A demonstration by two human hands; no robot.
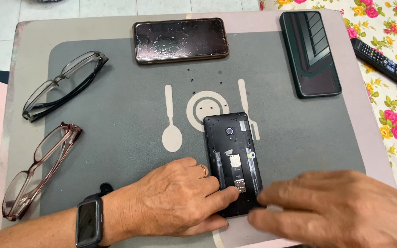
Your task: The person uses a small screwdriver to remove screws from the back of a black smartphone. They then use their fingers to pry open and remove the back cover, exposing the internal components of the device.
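Two hands work on a black phone [233, 160] lying face down, back cover already off, mid-bench on the grey placemat [116, 110]. Left hand [175, 197] pins its lower edge, fingers [224, 195] together by the card slots. Right hand [331, 211] is blurred at the bottom corner; cannot tell its grip. Card looks seated; cover not in view, not yet refitted.
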